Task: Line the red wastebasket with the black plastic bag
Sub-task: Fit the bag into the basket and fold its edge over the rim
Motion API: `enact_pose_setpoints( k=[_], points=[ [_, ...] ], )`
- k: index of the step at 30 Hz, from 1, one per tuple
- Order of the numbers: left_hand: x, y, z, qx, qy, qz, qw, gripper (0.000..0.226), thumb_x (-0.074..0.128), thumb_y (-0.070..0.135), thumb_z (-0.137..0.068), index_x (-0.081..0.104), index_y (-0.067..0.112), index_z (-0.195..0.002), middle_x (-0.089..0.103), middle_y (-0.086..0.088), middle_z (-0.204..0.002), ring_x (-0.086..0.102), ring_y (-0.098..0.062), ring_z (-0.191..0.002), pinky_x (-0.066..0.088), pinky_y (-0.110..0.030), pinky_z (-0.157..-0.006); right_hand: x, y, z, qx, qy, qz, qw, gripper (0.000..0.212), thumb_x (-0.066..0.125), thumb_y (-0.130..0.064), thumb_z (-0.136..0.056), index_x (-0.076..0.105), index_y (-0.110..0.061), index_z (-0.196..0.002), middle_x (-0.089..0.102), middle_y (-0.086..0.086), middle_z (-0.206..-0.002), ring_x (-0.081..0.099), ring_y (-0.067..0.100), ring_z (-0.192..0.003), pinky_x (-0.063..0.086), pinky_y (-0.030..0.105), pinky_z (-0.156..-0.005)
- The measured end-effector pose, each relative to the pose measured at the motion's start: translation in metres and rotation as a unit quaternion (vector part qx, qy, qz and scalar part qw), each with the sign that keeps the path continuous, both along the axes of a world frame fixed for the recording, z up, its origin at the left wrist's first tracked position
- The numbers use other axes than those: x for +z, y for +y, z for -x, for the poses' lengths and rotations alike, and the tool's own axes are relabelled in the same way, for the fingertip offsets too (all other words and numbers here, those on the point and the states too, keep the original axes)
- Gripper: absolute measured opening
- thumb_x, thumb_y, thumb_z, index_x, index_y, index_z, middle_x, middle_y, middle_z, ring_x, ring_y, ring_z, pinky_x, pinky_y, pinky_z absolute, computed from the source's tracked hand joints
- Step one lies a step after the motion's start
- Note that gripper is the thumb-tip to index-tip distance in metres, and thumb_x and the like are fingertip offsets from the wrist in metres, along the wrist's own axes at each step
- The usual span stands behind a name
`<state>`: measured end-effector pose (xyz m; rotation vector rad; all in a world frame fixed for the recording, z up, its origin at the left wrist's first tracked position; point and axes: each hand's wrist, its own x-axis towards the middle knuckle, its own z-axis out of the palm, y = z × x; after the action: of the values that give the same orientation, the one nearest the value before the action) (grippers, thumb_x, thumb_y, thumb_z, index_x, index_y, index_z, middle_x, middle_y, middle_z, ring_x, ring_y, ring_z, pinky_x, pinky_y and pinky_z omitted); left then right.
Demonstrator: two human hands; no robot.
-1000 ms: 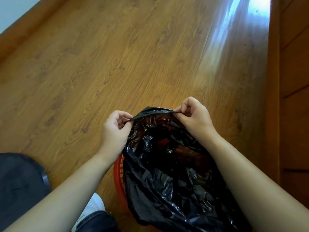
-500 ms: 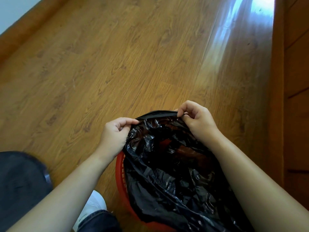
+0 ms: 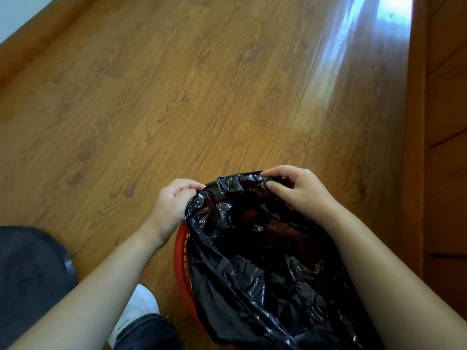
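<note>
Bag (image 3: 265, 269) down inside basket (image 3: 181, 251), mouth raised above basket's far rim, likely for stretching wide before folding over the edge. Pinched at the hem by left hand (image 3: 174, 202), above basket's far left, fingers curled against thumb on plastic. Gripped likewise by right hand (image 3: 300, 190), above far right, fingertips hooked into gathered film. Reaching across basket from near side, wrists bent inward. Red rim bare on basket's left.
</note>
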<state>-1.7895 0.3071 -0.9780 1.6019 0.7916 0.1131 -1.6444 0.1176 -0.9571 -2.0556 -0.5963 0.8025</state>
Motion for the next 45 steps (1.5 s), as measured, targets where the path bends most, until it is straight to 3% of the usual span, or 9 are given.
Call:
enact_pose_setpoints(
  k=[3, 6, 17, 22, 27, 34, 38, 42, 45],
  points=[
    [0.004, 0.002, 0.001, -0.059, 0.006, -0.144, 0.988, 0.013, 0.065, 0.025, -0.082, 0.064, 0.027, -0.069, 0.056, 0.007, -0.093, 0.052, 0.005, -0.080, 0.036, -0.004, -0.066, -0.005, -0.002, 0.001, -0.004, -0.007, 0.002, 1.000, 0.016, 0.064, -0.020, -0.082, 0.064, -0.031, -0.093, 0.065, -0.014, -0.089, 0.060, 0.004, -0.087, 0.048, 0.027, -0.080],
    [0.003, 0.002, 0.000, -0.114, 0.058, -0.247, 0.960, 0.020, 0.072, 0.027, -0.074, 0.057, 0.032, -0.063, 0.052, 0.012, -0.079, 0.048, -0.001, -0.071, 0.032, -0.014, -0.059, -0.008, 0.000, 0.001, -0.008, -0.038, 0.016, 0.999, 0.018, 0.066, -0.018, -0.081, 0.062, -0.034, -0.087, 0.061, -0.019, -0.085, 0.056, -0.003, -0.083, 0.040, 0.016, -0.069],
    [-0.014, 0.016, 0.005, 0.055, 0.015, -0.224, 0.973, 0.022, 0.064, 0.028, -0.082, 0.057, 0.035, -0.062, 0.056, 0.012, -0.052, 0.047, 0.002, -0.046, 0.038, -0.024, -0.049, -0.005, -0.005, -0.005, -0.004, -0.142, 0.052, 0.989, 0.037, 0.065, -0.016, -0.081, 0.055, -0.023, -0.116, 0.054, -0.007, -0.107, 0.050, 0.008, -0.100, 0.033, 0.010, -0.075],
    [-0.018, 0.011, -0.001, 0.060, -0.014, -0.172, 0.983, 0.025, 0.061, 0.027, -0.085, 0.057, 0.041, -0.064, 0.058, 0.013, -0.052, 0.049, 0.002, -0.047, 0.042, -0.026, -0.051, 0.008, 0.007, 0.020, 0.049, -0.245, -0.044, 0.967, 0.049, 0.061, -0.037, -0.081, 0.050, -0.019, -0.126, 0.050, 0.003, -0.132, 0.035, 0.022, -0.128, 0.021, 0.048, -0.109],
    [-0.018, 0.005, -0.003, 0.057, -0.039, -0.134, 0.989, 0.020, 0.059, 0.027, -0.086, 0.059, 0.035, -0.068, 0.064, 0.012, -0.058, 0.057, -0.004, -0.054, 0.048, -0.032, -0.054, -0.009, 0.028, 0.056, 0.213, -0.165, 0.024, 0.963, 0.075, 0.048, -0.067, -0.074, 0.026, -0.035, -0.138, 0.023, -0.007, -0.150, 0.003, 0.016, -0.140, -0.004, 0.055, -0.108],
    [-0.015, -0.002, 0.000, 0.046, -0.065, -0.118, 0.990, 0.020, 0.053, 0.020, -0.090, 0.056, 0.031, -0.074, 0.063, 0.007, -0.069, 0.059, -0.009, -0.064, 0.050, -0.036, -0.063, -0.050, 0.030, 0.070, 0.338, -0.149, 0.200, 0.907, 0.088, 0.049, -0.063, -0.078, -0.012, -0.043, -0.138, -0.020, -0.005, -0.152, -0.026, 0.030, -0.134, -0.016, 0.065, -0.099],
    [-0.004, -0.002, -0.002, 0.030, -0.105, -0.165, 0.980, 0.010, 0.049, 0.030, -0.087, 0.052, 0.034, -0.078, 0.060, 0.018, -0.070, 0.055, -0.001, -0.065, 0.046, -0.019, -0.061, -0.038, 0.027, 0.063, 0.264, -0.204, 0.152, 0.930, 0.075, 0.049, -0.054, -0.084, 0.008, -0.033, -0.143, 0.002, -0.003, -0.155, -0.009, 0.026, -0.139, -0.005, 0.062, -0.106],
    [0.004, 0.002, -0.006, 0.038, -0.132, -0.217, 0.967, 0.008, 0.048, 0.033, -0.086, 0.048, 0.037, -0.080, 0.056, 0.017, -0.067, 0.052, -0.001, -0.064, 0.042, -0.021, -0.059, -0.006, 0.016, 0.045, 0.073, -0.194, -0.081, 0.975, 0.039, 0.056, -0.028, -0.087, 0.051, -0.017, -0.125, 0.049, 0.003, -0.135, 0.036, 0.019, -0.130, 0.028, 0.045, -0.108],
    [0.006, 0.001, -0.008, 0.045, -0.145, -0.247, 0.957, 0.011, 0.049, 0.028, -0.087, 0.045, 0.036, -0.081, 0.054, 0.016, -0.070, 0.052, 0.005, -0.066, 0.040, -0.012, -0.059, 0.010, 0.017, 0.044, 0.094, -0.173, -0.090, 0.976, 0.051, 0.047, -0.052, -0.084, 0.045, -0.029, -0.129, 0.045, -0.008, -0.138, 0.027, 0.010, -0.133, 0.015, 0.040, -0.111]
  ],
)
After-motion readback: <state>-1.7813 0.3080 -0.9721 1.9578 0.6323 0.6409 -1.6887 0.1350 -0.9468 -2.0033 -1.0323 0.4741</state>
